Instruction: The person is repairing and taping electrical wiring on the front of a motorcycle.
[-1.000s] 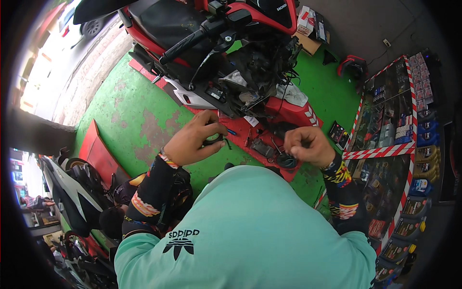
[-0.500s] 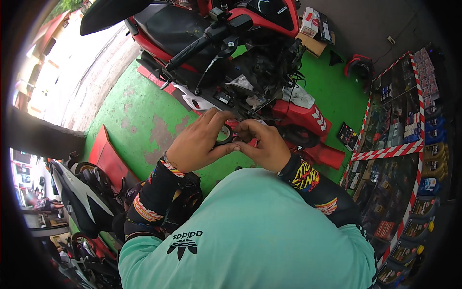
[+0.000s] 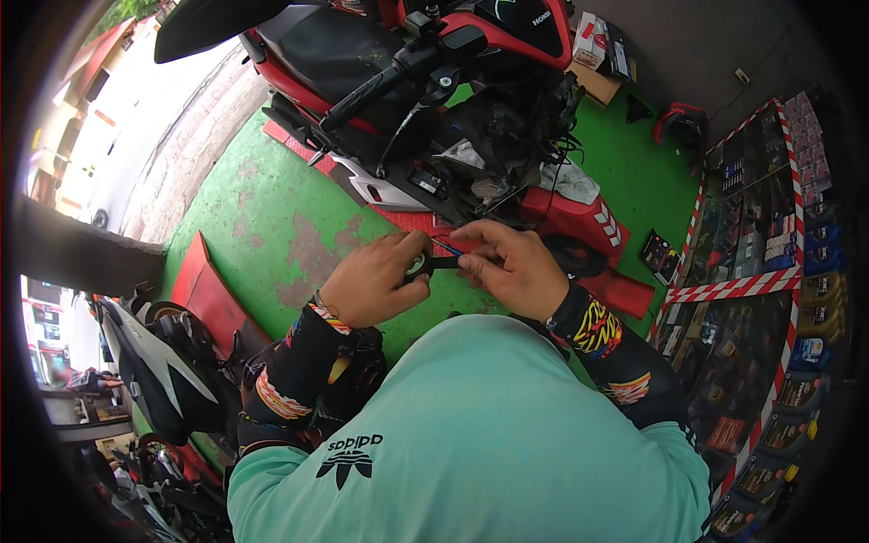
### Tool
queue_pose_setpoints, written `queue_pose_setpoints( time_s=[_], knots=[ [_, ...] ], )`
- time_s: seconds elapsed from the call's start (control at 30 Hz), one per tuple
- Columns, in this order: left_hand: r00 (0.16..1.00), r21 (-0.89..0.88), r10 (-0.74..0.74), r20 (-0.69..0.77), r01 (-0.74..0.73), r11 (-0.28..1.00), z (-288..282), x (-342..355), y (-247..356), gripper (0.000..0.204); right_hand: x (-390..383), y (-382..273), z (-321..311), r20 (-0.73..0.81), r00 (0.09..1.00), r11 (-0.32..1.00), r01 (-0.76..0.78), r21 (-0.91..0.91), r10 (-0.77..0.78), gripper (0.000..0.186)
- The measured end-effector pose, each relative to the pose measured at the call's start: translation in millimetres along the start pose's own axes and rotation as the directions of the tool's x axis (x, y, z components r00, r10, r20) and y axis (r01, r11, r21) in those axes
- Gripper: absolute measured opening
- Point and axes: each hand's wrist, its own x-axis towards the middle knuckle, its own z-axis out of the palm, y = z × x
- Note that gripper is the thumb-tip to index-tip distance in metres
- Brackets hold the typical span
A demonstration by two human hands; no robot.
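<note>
My left hand (image 3: 376, 279) is closed around a roll of black tape (image 3: 417, 265), whose pale core shows between thumb and fingers. From the roll a short black strip of tape (image 3: 442, 263) stretches across to my right hand (image 3: 516, 264), which pinches its end between thumb and forefinger. A thin wire-like piece, partly blue (image 3: 450, 249), runs between the two hands just above the strip. Its ends are hidden by my fingers. Beyond my hands stands a red and black scooter (image 3: 362, 72) with its front opened up and bundled wiring (image 3: 534, 118) showing.
A red panel (image 3: 575, 217) with a cloth on it lies beyond my right hand. On the green floor (image 3: 262, 208) at left leans another red panel (image 3: 204, 290), near a parked motorcycle (image 3: 154, 353). A glass display case (image 3: 751, 226) with striped edging stands at right.
My hands have moved apart, and a length of black tape is now drawn out from the roll between them. The blue wire-like piece has come into sight.
</note>
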Motion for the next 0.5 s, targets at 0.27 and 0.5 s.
queue_pose_setpoints(
  time_s=[0.27,0.5],
  knots=[
    [1.000,-0.085,0.003,0.002,-0.003,0.996,7,16,-21,0.030,-14,-4,-18,-0.044,0.986,0.973,0.148,-0.179,-0.158,0.034],
    [0.998,-0.199,0.010,0.069,0.004,0.980,7,39,-4,0.019,-24,10,-39,-0.079,0.995,0.987,0.044,-0.156,-0.057,0.036]
  ],
)
